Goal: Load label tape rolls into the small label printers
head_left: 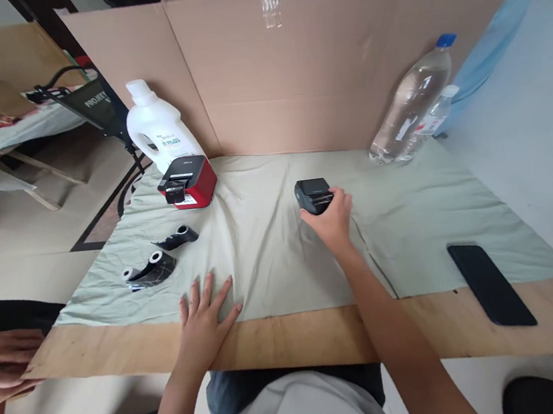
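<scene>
My right hand [332, 217] is closed around the near right side of a small black box-shaped device [310, 189], which looks like a mini label printer standing on the green cloth. Its thumb and fingers press on opposite sides of the front. My left hand [207, 319] lies flat with fingers spread on the cloth's near edge, holding nothing. Beyond that hand are two rolls of black labels [153, 270] [182, 236], partly unwound. Farther back sits a red and black label printer [189, 182] with a black strip hanging from its front.
A white detergent jug [160, 127] stands behind the red printer. Two clear bottles [410, 110] [439, 116] lean against the cardboard panel [291, 77] at back right. A black phone [490, 283] lies at the front right. Another person's hands [6, 364] rest off the table's left corner.
</scene>
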Demonstrator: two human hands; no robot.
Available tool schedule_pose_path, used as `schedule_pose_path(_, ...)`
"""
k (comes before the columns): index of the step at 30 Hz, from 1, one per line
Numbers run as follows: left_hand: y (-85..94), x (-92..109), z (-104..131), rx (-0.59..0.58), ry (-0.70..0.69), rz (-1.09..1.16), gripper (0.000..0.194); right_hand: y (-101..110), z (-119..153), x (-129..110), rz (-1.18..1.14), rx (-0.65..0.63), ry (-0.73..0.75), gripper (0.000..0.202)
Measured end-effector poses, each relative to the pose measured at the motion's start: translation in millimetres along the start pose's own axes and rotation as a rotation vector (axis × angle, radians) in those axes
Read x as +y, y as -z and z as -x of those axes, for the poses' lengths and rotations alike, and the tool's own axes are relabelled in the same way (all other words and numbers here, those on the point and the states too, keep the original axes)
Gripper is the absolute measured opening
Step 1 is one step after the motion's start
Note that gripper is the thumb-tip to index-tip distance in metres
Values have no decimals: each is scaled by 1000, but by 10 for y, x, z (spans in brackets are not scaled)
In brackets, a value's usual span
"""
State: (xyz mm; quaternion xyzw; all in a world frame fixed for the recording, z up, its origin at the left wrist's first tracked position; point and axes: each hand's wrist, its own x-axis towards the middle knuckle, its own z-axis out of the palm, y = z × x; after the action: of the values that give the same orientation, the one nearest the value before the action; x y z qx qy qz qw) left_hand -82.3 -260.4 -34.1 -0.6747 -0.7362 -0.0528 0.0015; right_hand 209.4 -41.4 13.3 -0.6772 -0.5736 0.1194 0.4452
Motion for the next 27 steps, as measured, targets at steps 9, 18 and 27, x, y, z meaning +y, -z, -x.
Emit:
schedule_pose_path(9, 26, 66, 22, 23, 50, 69, 57, -291, 324, -110, 61, 0, -88, 71)
schedule_pose_path(18, 6, 51, 32, 28, 53, 72, 57, -450, 427, -89, 93, -2, -41, 76)
schedule_pose_path(27, 11, 50, 12, 17, 52, 69, 55, -423, 472, -148, 126, -90, -88, 102)
